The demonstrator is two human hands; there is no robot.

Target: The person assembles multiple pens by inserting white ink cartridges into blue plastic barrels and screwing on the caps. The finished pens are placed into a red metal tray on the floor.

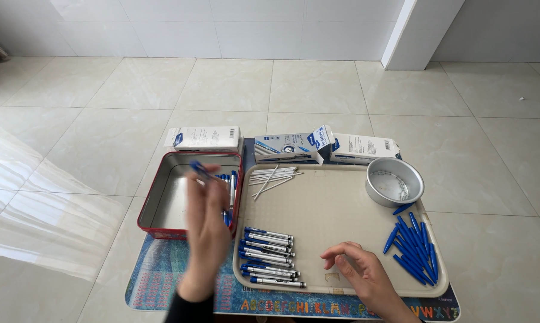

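While the left hand (205, 230) pinches a blue pen (202, 171) over the red-rimmed metal tin (162, 203) holding finished pens (blurred), the right hand (361, 272) rests loose and empty on the beige plastic tray (336, 209) of pen barrels (269, 256), blue caps (413, 245) and white refills (274, 177). Farther up, a round metal bowl (394, 181), white cardboard boxes (288, 146), pale floor tiles (318, 90).

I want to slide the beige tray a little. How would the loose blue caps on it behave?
The blue caps look small, light and rounded, lying loose on the smooth tray, so they would probably roll or scatter. The tray's raised rim should likely contain them.
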